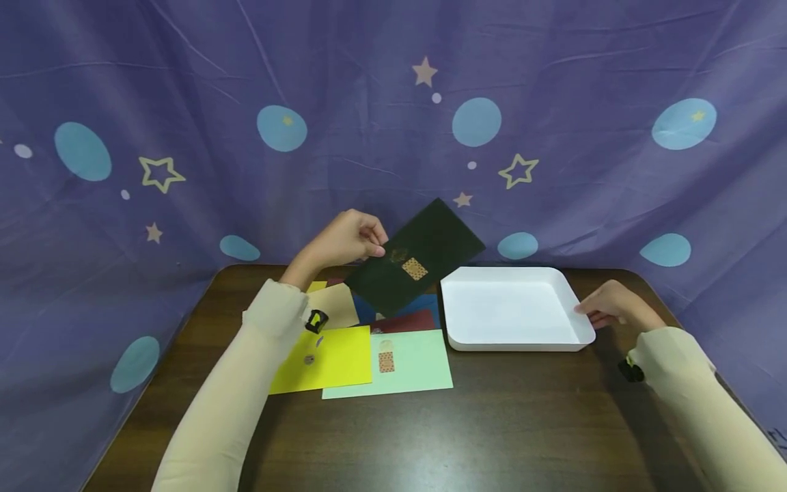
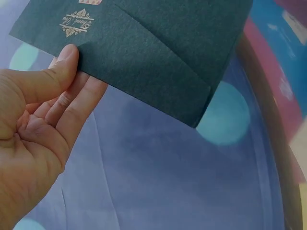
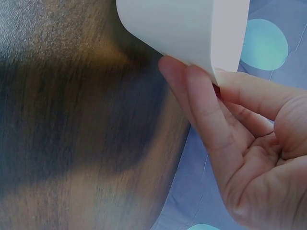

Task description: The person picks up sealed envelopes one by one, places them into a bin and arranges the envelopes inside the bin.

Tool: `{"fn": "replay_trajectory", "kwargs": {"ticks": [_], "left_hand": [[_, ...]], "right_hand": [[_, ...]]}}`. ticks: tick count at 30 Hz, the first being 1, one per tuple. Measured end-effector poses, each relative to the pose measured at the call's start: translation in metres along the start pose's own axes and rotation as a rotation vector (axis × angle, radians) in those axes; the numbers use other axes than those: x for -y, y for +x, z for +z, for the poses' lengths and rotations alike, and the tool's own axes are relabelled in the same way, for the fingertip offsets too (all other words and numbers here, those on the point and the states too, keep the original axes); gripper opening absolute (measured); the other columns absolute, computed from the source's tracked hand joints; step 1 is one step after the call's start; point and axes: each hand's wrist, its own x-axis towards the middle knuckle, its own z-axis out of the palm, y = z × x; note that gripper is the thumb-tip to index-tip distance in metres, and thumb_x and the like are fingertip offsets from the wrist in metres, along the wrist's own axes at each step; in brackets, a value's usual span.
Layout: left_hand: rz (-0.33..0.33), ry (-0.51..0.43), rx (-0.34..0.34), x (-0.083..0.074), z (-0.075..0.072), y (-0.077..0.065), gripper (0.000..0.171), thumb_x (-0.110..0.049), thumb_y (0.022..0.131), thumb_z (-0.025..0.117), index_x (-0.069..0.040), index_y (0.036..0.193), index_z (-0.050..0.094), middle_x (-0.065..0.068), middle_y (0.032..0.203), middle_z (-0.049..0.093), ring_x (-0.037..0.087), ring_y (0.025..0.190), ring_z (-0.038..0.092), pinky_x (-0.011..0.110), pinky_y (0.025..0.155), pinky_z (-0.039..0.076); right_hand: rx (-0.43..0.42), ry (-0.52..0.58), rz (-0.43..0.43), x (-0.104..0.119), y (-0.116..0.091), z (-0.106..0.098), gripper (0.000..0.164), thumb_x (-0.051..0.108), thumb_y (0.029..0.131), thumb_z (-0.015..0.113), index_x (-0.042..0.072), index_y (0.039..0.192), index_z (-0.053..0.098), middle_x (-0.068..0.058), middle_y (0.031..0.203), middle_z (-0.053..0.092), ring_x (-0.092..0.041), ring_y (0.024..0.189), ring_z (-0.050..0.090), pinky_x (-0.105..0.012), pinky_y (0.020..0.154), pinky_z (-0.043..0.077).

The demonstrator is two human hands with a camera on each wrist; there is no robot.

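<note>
A dark green envelope (image 1: 430,236) hangs tilted above the pile of envelopes, pinched at its edge between the thumb and fingers of my left hand (image 1: 350,238). It carries a patterned sticker (image 1: 415,268), and in the left wrist view gold "Thank You" lettering (image 2: 76,23) shows beside my thumb. My right hand (image 1: 617,304) grips the right wall of a white tray (image 1: 516,307), thumb at the rim and fingers against the outside, as the right wrist view shows. The tray's inside is bare white.
Overlapping envelopes lie left of the tray: a yellow one (image 1: 338,362), a mint green one (image 1: 415,379), a cream one (image 1: 335,306), a dark red one (image 1: 408,321) and a blue one (image 1: 430,306). Behind the brown table (image 1: 516,424) hangs a purple curtain (image 1: 369,150).
</note>
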Motion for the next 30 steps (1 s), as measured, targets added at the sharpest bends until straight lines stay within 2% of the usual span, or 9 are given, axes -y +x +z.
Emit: {"fn": "replay_trajectory", "kwargs": {"ticks": [7, 13, 22, 30], "left_hand": [[0.074, -0.013, 0.006, -0.022, 0.016, 0.02, 0.005, 0.0, 0.091, 0.073, 0.002, 0.096, 0.073, 0.012, 0.089, 0.075, 0.022, 0.073, 0.069, 0.029, 0.065, 0.055], [0.091, 0.029, 0.021, -0.036, 0.027, 0.033, 0.006, -0.002, 0.089, 0.076, -0.002, 0.095, 0.075, 0.011, 0.093, 0.076, 0.02, 0.082, 0.071, 0.03, 0.073, 0.058], [0.114, 0.026, 0.049, -0.05, 0.039, 0.051, 0.005, -0.004, 0.091, 0.075, -0.004, 0.096, 0.076, 0.01, 0.095, 0.075, 0.019, 0.086, 0.071, 0.032, 0.078, 0.058], [0.162, 0.03, 0.027, -0.06, 0.05, 0.064, 0.006, -0.005, 0.09, 0.077, -0.003, 0.095, 0.076, 0.01, 0.094, 0.076, 0.019, 0.085, 0.071, 0.029, 0.08, 0.058]], "right_hand": [[0.002, 0.006, -0.016, 0.003, -0.003, 0.001, 0.036, 0.003, 0.09, 0.072, -0.025, 0.111, 0.064, -0.006, 0.078, 0.073, -0.017, 0.07, 0.072, -0.038, 0.069, 0.064], [0.005, 0.018, -0.011, 0.004, -0.005, 0.002, 0.033, 0.001, 0.09, 0.072, -0.025, 0.109, 0.064, -0.006, 0.075, 0.072, -0.016, 0.067, 0.072, -0.037, 0.068, 0.064], [0.039, 0.001, -0.011, 0.007, -0.002, 0.0, 0.031, -0.001, 0.089, 0.07, -0.025, 0.107, 0.064, -0.008, 0.072, 0.073, -0.016, 0.064, 0.072, -0.034, 0.066, 0.063], [0.067, -0.005, 0.008, 0.009, -0.001, -0.002, 0.031, 0.0, 0.09, 0.07, -0.024, 0.107, 0.063, -0.005, 0.07, 0.071, -0.015, 0.064, 0.07, -0.033, 0.067, 0.063]]}}
